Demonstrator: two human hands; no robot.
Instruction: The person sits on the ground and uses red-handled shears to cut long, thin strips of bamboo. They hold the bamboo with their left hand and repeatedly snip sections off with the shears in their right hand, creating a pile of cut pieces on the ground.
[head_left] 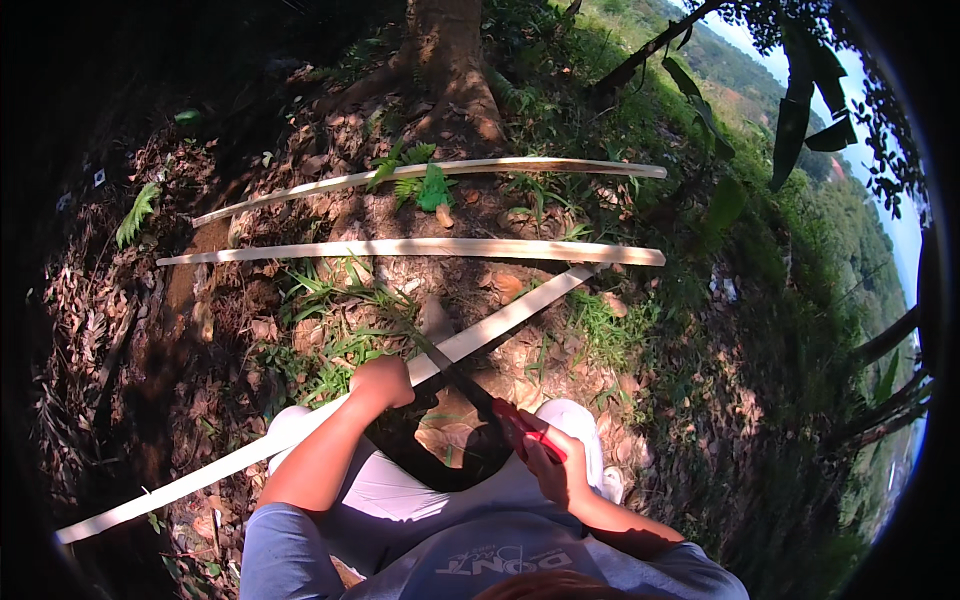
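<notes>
A long pale wooden plank [520, 313] slants from the lower left across my lap up to the right, its far end reaching another strip. My left hand [382, 382] is closed around this plank near its middle. In my right hand [552, 465] is the red handle of a handsaw [468, 386]. The dark blade lies across the plank just right of my left hand, pointing up and left. Whether its teeth have cut into the wood I cannot tell.
Two more pale strips, a nearer one [420, 248] and a farther one [530, 165], lie roughly parallel on the leaf-strewn ground. A green crumpled thing [433, 189] sits between them. Beyond stands a tree trunk [445, 50]. Grass and undergrowth [790, 330] cover the right side.
</notes>
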